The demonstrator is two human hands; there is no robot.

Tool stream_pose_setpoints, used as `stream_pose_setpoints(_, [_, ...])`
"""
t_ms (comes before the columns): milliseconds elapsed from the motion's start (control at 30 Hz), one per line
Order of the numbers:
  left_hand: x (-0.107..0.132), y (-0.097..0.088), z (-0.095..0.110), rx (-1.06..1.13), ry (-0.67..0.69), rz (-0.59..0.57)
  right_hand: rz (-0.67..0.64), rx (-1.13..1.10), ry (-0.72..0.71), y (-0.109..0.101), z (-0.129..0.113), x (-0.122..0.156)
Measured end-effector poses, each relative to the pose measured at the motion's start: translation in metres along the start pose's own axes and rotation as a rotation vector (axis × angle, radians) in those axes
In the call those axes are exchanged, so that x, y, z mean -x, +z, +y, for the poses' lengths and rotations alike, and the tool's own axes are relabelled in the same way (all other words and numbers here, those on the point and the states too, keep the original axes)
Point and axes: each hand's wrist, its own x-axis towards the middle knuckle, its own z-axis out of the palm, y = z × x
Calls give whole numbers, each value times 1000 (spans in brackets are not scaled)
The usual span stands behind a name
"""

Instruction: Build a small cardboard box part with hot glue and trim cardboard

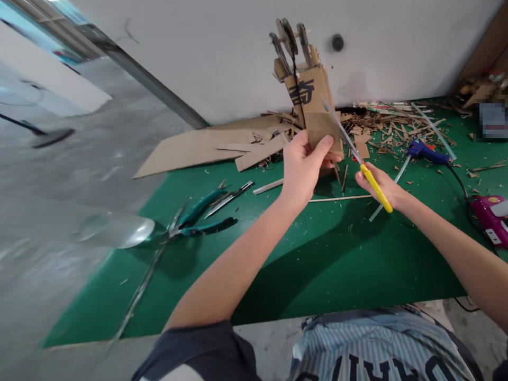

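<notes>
Green table [337, 275] along a white wall [238, 63], with grey floor [39, 275] beyond the left edge. Near the far side of the table, cardboard model [319, 90], tilted left in view, with discs [286, 34] on top, bold black print on the front and 1 black cord [297, 79] hanging from the discs. In front of the model's lower part, small brown card [323, 127]. Left hand [299, 164] pinching the card, thumb on the near face, fingers curled behind; cannot tell any contact between card and model. Right hand [383, 188] closed round the yellow handle of the scissors [371, 180], with blades pointing up and left across the card's upper right corner (cannot tell, at this angle, any gap between the 2 blades). Beyond the hands, heaped scraps [384, 127] along the wall and, to the left, flat sheet [190, 148] with loose strips on top. At the table's left, pliers [198, 209] with 2 teal handles spread and, between them, knife [230, 198]; just beside, clear bottle [130, 230], blurred. Right of the right hand, blue glue gun [428, 152]; farther right, purple power strip [490, 219], cut off at the edge of view.
</notes>
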Motion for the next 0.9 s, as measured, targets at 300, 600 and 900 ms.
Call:
stream_pose_setpoints(300, [-4, -8, 4, -61, 23, -54, 17, 32, -34, 3, 4, -3])
stream_pose_setpoints(600, [-2, -5, 8, -69, 48, -65, 57, 43, -89, 6, 13, -6])
stream_pose_setpoints(900, [1, -5, 10, 0, -37, -98, 120, 9, -76, 12, 16, -9])
